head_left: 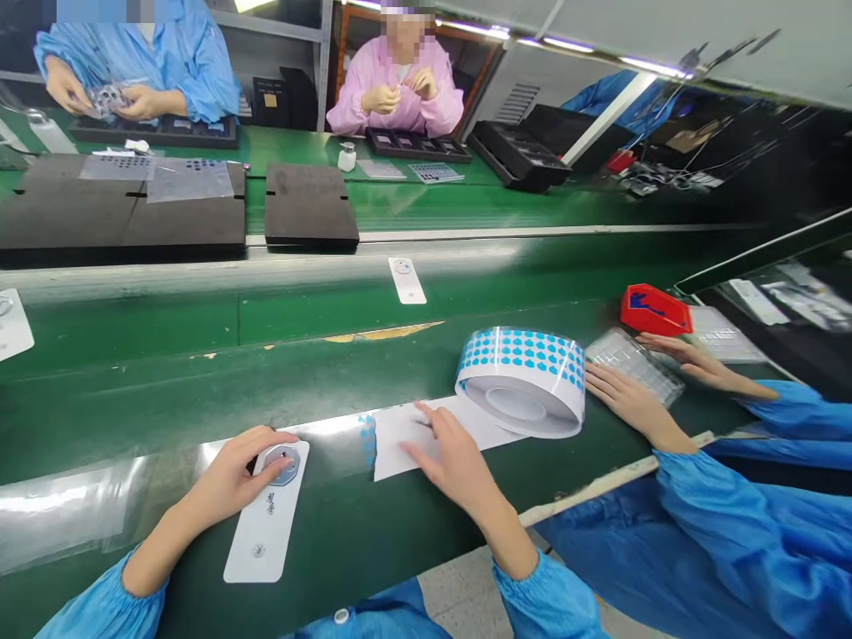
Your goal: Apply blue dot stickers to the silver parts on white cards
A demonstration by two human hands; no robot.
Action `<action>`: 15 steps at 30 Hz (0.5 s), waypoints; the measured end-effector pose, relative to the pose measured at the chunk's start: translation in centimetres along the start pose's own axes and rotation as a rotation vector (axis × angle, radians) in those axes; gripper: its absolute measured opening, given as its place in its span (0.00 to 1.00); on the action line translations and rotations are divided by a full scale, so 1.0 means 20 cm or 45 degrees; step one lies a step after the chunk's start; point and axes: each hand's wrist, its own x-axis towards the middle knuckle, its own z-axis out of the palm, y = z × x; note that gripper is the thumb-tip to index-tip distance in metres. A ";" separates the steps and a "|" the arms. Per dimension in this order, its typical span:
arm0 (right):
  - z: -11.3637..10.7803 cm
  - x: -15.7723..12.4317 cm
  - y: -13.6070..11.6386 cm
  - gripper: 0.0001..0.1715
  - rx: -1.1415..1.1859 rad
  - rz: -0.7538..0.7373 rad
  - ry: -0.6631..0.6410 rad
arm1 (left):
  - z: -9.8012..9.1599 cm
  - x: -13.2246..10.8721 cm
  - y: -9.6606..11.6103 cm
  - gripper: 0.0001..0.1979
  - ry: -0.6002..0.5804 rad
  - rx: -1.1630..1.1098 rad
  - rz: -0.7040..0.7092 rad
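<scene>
Left hand [230, 477] on a white card [264, 532], near left, grip impossible to tell; right hand [456, 461], thumb and finger apart, over a paper strip [391, 435] further right. Seemingly steadying both; lifting the strip would call for a pinch.

The bench [373, 541] was brightly lit from overhead tubes [652, 67]; clear film [59, 501] was glazed by glare; the dim upper right was blurred.

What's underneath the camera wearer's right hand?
A white strip lies partly beneath the right hand, on the green tabletop, and reaches the roll of blue stickers. Whatever the hand covers there can't be seen.
</scene>
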 end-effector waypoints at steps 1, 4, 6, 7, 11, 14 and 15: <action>0.02 -0.03 -0.03 0.40 -0.005 -0.070 -0.061 | -0.01 -0.01 0.00 0.15 0.000 0.004 -0.014; 0.08 -0.10 -0.11 0.45 -0.073 -0.234 -0.177 | -0.01 -0.01 -0.01 0.15 0.011 0.015 -0.013; 0.10 -0.13 -0.13 0.30 -0.147 -0.251 -0.154 | 0.00 -0.01 -0.03 0.15 0.042 0.032 0.021; 0.09 -0.14 -0.13 0.25 -0.156 -0.242 -0.124 | 0.01 -0.01 -0.04 0.15 0.066 0.059 0.048; -0.10 -0.11 -0.03 0.31 -0.119 -0.178 0.107 | 0.04 -0.02 -0.07 0.15 0.164 0.264 0.147; -0.31 -0.03 0.10 0.36 -0.357 -0.006 0.489 | 0.04 0.01 -0.05 0.15 0.211 0.407 0.234; -0.36 0.00 0.15 0.38 -0.478 0.064 0.577 | 0.04 0.03 -0.03 0.16 0.214 0.439 0.264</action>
